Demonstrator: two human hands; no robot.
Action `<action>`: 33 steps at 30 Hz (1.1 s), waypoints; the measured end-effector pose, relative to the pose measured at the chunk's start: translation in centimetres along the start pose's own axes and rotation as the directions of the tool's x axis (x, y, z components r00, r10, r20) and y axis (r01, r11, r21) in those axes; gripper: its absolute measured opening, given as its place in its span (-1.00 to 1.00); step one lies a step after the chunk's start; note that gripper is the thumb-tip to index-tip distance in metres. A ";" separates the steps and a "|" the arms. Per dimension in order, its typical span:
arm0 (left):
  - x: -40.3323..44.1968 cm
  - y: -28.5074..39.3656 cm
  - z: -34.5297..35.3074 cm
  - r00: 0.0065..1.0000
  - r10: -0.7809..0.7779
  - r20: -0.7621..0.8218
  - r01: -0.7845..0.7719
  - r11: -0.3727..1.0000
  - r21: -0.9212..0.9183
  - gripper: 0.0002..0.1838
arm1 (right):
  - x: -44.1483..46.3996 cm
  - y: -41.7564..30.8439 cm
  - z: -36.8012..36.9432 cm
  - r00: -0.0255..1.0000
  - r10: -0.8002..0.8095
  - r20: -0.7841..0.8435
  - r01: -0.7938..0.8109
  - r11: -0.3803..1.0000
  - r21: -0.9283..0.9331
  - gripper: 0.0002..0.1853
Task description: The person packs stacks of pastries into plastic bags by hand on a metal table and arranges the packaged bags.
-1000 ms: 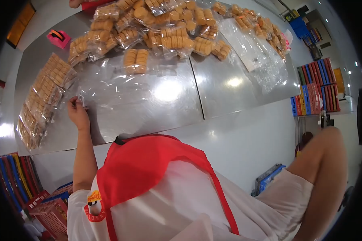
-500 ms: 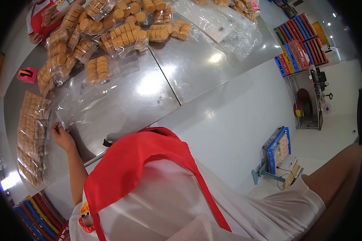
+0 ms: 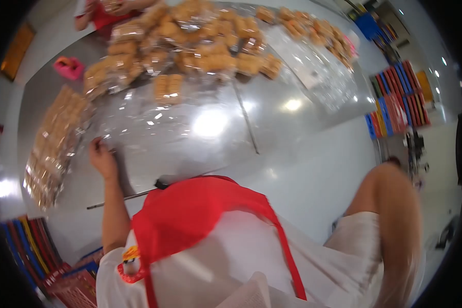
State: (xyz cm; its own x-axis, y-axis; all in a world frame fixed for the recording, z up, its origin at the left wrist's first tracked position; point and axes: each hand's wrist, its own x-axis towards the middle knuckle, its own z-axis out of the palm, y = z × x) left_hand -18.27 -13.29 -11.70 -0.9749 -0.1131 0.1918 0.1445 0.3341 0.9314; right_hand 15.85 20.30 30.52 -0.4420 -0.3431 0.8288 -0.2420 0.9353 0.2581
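Observation:
My left hand is at the table's left side, its fingers closed on the near edge of a clear plastic bag. This bag lies flat and crinkled on the steel tabletop. At its far end sits a small pack of round biscuits in two rows. Left of my left hand lies a long line of wrapped biscuit packs. My right arm is bent at the elbow on the right; the hand itself is out of sight. Motion blurs the picture somewhat.
A heap of bagged biscuits covers the table's far side. More clear bags lie at the far right. A pink object stands at the far left. Across the table, another person handles a pack. Coloured crates are stacked right.
My view has swung, so the table appears shifted to the right. My right arm has come up and bent at the elbow. The left hand stays at the bag's edge.

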 end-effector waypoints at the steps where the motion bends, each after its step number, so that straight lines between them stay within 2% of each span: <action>1: 0.4 -1.2 0.0 0.998 0.056 -0.019 -0.056 0.998 0.012 -0.82 | -1.3 0.0 2.3 0.993 0.090 -0.082 -0.086 0.995 0.057 -0.74; 2: -0.5 0.9 0.1 0.999 -0.023 -0.027 0.021 0.998 -0.067 -0.83 | -2.8 0.0 4.9 0.970 0.196 -0.147 -0.176 0.975 0.135 -0.73; 3: -0.2 -0.1 0.2 0.999 -0.007 -0.045 0.002 0.995 -0.101 -0.82 | -4.8 -0.2 8.0 0.926 0.325 -0.190 -0.279 0.932 0.230 -0.73; 4: -0.4 0.5 0.1 0.998 -0.054 -0.031 0.050 0.991 -0.123 -0.81 | -7.5 -0.7 11.9 0.850 0.497 -0.177 -0.414 0.836 0.360 -0.73; 5: -0.3 -0.5 0.2 0.996 -0.086 -0.024 0.080 0.980 -0.185 -0.81 | -10.5 -1.5 16.4 0.730 0.676 -0.100 -0.544 0.664 0.513 -0.72; 6: -0.2 -1.0 0.2 0.996 -0.084 -0.038 0.075 0.980 -0.184 -0.82 | -13.8 -2.7 21.1 0.571 0.820 0.032 -0.631 0.414 0.656 -0.72; 7: -0.3 -1.1 0.1 0.996 -0.079 -0.038 0.071 0.982 -0.175 -0.82 | -17.1 -4.3 25.6 0.390 0.900 0.194 -0.632 0.109 0.767 -0.71; 8: -0.2 -1.1 0.2 0.997 -0.071 -0.029 0.066 0.984 -0.163 -0.82 | -20.3 -5.8 29.9 0.241 0.921 0.305 -0.492 -0.154 0.857 -0.75; 10: -0.2 -0.8 0.4 0.996 -0.086 -0.012 0.082 0.972 -0.221 -0.82 | -21.8 -8.9 33.0 0.139 0.873 0.468 -0.419 -0.376 0.826 -0.80; 11: -0.2 -0.8 0.4 0.996 -0.091 0.008 0.090 0.964 -0.248 -0.82 | -23.0 -9.5 33.8 0.214 0.811 0.545 -0.652 -0.297 0.698 -0.82; 12: -0.3 -0.4 0.4 0.996 -0.084 0.028 0.089 0.970 -0.227 -0.82 | -23.0 -9.5 33.8 0.206 0.687 0.697 -0.694 -0.399 0.599 -0.76; 13: -0.3 0.0 0.4 0.995 -0.080 0.053 0.089 0.974 -0.207 -0.82 | -21.9 -9.7 33.6 0.190 0.538 0.821 -0.746 -0.464 0.477 -0.66; 14: -0.2 0.3 0.2 0.994 -0.075 0.080 0.089 0.978 -0.188 -0.82 | -20.7 -9.1 33.0 0.174 0.289 0.941 -0.619 -0.711 0.333 -0.56; 15: 0.2 -0.8 0.1 0.975 -0.147 0.169 0.194 0.932 -0.306 -0.81 | -19.2 -8.6 32.6 0.208 0.020 0.978 -0.468 -0.876 0.118 -0.44; 18: 0.0 1.9 -0.8 0.950 -0.214 0.227 0.280 0.906 -0.316 -0.79 | -18.0 -8.1 33.6 0.299 -0.273 0.914 -0.608 -0.793 -0.038 -0.31; 21: -0.2 3.2 -0.7 0.938 -0.172 0.301 0.272 0.904 -0.329 -0.78 | -15.8 -9.7 35.5 0.341 -0.066 0.938 -0.638 -0.749 0.179 -0.31; 24: 0.3 3.5 -0.6 0.984 -0.104 0.146 0.151 0.922 -0.357 -0.79 | -15.9 -8.8 35.5 0.399 0.035 0.916 -0.694 -0.641 0.327 -0.41; 26: 2.0 3.0 -1.3 0.989 -0.083 0.123 0.118 0.940 -0.320 -0.77 | -16.5 -6.6 32.4 0.277 0.144 0.950 -0.763 -0.567 0.309 -0.57; 28: 3.4 1.9 -2.0 0.994 -0.036 0.106 0.061 0.968 -0.243 -0.74 | -18.1 -4.7 29.6 0.051 0.297 0.953 -0.765 -0.602 0.229 -0.78; 30: 3.4 0.8 -2.2 0.994 0.032 0.100 -0.019 0.992 -0.126 -0.69 | -22.0 -3.3 28.5 -0.156 0.527 0.835 -0.826 -0.533 0.182 -0.79; 33: -2.3 4.1 -2.0 0.974 0.064 -0.215 -0.079 0.995 -0.065 -0.59 | -24.5 -2.3 28.6 -0.224 0.677 0.701 -0.783 -0.554 0.285 -0.74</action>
State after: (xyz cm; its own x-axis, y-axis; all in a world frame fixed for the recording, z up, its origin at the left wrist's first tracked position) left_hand -15.07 -13.56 -7.67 -0.9043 -0.2905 0.3127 0.2318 0.2809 0.9313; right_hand 2.52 24.04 -4.61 -0.6704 0.6494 -0.3590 0.2340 -0.2740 -0.9328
